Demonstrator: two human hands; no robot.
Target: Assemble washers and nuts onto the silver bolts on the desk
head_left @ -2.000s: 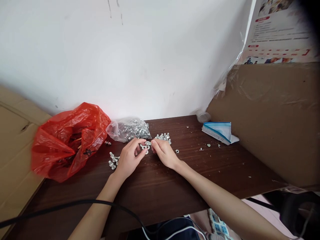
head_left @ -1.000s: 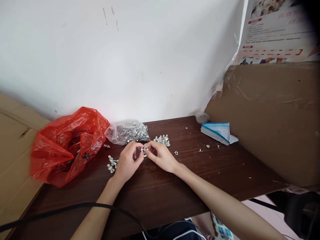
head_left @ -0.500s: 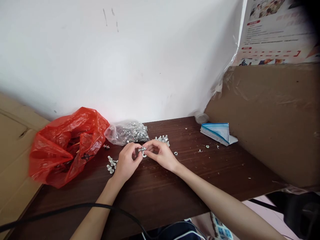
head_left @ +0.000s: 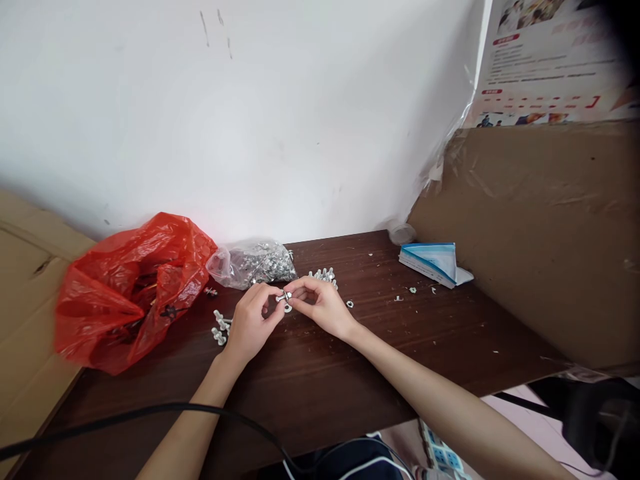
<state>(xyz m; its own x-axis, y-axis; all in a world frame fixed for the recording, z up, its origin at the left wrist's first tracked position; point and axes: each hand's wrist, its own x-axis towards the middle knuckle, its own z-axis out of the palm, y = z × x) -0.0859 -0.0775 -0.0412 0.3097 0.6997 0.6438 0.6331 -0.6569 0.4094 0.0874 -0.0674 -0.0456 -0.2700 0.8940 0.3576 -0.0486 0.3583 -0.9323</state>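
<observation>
A small metal bolt (head_left: 283,297) is held level between my two hands, with a nut or washer around its shank. My left hand (head_left: 254,319) pinches its left end between thumb and fingers. At the other end, my right hand (head_left: 321,307) closes thumb and fingertips on the nut or bolt tip; the fingers partly hide which. A flat washer (head_left: 288,309) lies on the table just below the bolt. Beside my left hand rest several loose bolts (head_left: 220,328). Another group of bolts (head_left: 326,274) stands behind my right hand, partly covered by it.
A red plastic bag (head_left: 125,293) fills the table's left side. Next to it lies a clear bag of small hardware (head_left: 267,263). A nut (head_left: 350,304) sits right of my right hand. Farther right is a blue-and-white packet (head_left: 430,263). A black cable (head_left: 150,410) crosses the foreground.
The bolt between my fingers has tilted slightly, and its shank shows more clearly. Both hands keep their grip. The whole view has shifted a little.
</observation>
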